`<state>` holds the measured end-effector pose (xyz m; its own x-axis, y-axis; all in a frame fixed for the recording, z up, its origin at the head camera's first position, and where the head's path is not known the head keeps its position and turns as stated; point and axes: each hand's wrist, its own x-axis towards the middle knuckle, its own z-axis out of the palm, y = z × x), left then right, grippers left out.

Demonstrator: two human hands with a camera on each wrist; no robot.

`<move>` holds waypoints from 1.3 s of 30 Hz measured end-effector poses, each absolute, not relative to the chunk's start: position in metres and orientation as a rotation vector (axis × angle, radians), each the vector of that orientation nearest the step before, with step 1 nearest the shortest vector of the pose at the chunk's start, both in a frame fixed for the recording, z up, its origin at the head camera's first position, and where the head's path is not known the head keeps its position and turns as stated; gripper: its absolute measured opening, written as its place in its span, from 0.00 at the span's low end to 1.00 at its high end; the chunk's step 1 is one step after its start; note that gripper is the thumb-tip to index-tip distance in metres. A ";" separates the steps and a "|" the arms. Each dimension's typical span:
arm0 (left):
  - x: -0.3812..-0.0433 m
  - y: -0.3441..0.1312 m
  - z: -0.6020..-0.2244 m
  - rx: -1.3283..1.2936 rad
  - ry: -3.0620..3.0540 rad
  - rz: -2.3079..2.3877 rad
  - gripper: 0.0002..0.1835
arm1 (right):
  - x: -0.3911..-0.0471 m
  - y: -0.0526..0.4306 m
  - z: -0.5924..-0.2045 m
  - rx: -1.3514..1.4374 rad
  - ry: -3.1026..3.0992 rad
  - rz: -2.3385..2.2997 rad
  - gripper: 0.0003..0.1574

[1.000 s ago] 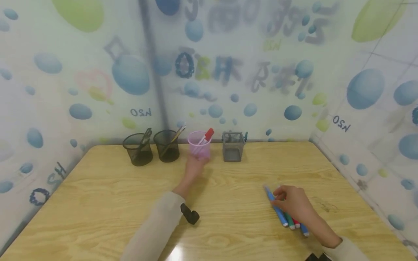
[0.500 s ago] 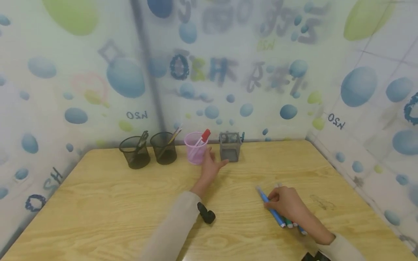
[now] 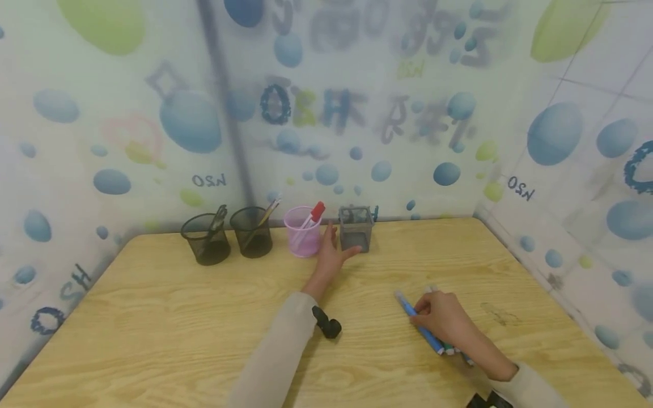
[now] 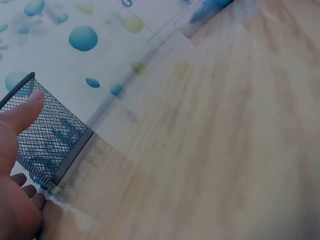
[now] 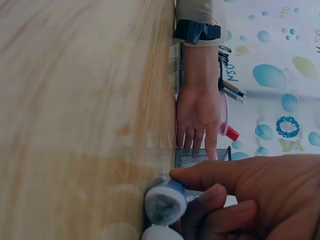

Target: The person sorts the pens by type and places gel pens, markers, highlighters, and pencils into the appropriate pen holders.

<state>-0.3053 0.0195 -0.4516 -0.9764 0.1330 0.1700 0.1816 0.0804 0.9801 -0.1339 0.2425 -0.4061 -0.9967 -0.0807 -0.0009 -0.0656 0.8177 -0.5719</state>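
Observation:
My left hand (image 3: 330, 259) reaches to the grey mesh pen holder (image 3: 355, 226) at the back, its fingers extended beside the holder's left side and its thumb spread across the front. In the left wrist view the thumb overlaps the mesh; whether it touches cannot be made out. At the right, my right hand (image 3: 446, 317) pinches a blue marker (image 3: 428, 338) between thumb and curled fingers, low at the table. The marker's rounded end (image 5: 165, 205) faces the right wrist camera. Beneath that hand lie a green marker (image 3: 448, 349) and other markers, mostly hidden.
Left of the grey holder stand a pink mesh cup (image 3: 304, 241) with a red-capped marker (image 3: 317, 211), a black mesh cup (image 3: 257, 243) with pencils, and another black cup (image 3: 211, 252) with dark-handled items. The patterned wall (image 3: 291, 164) rises directly behind them.
My left hand has moved right, from the pink cup to the grey holder, its fingers spreading. My right hand has closed on the blue marker, whose far end has swung slightly left.

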 end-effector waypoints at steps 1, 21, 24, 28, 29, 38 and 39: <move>-0.307 0.020 -0.452 -0.341 -2.296 -2.064 0.61 | -0.134 0.242 -0.406 -0.115 2.970 -0.934 0.12; -0.327 0.028 -0.449 -0.244 -2.424 -1.930 0.55 | -0.131 0.236 -0.409 -0.074 2.965 -1.007 0.06; -0.326 0.027 -0.451 -0.265 -2.447 -1.886 0.54 | -0.131 0.239 -0.405 -0.047 2.957 -1.044 0.07; -0.322 0.018 -0.456 -0.326 -2.466 -1.851 0.52 | -0.133 0.244 -0.399 -0.027 2.931 -1.142 0.09; -0.321 0.016 -0.457 -0.350 -2.466 -1.857 0.52 | -0.135 0.245 -0.398 -0.023 2.923 -1.166 0.10; -0.305 -0.008 -0.459 -0.609 -2.480 -1.808 0.50 | -0.152 0.250 -0.375 0.050 2.769 -1.484 0.17; -0.303 -0.010 -0.459 -0.627 -2.480 -1.814 0.50 | -0.154 0.250 -0.373 0.051 2.744 -1.526 0.18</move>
<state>-0.3034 -0.0102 -0.4591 -0.9200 0.3133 0.2356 0.3194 0.2506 0.9139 -0.1536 0.2496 -0.3728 -0.9995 0.0278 -0.0165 0.0287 0.5272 -0.8493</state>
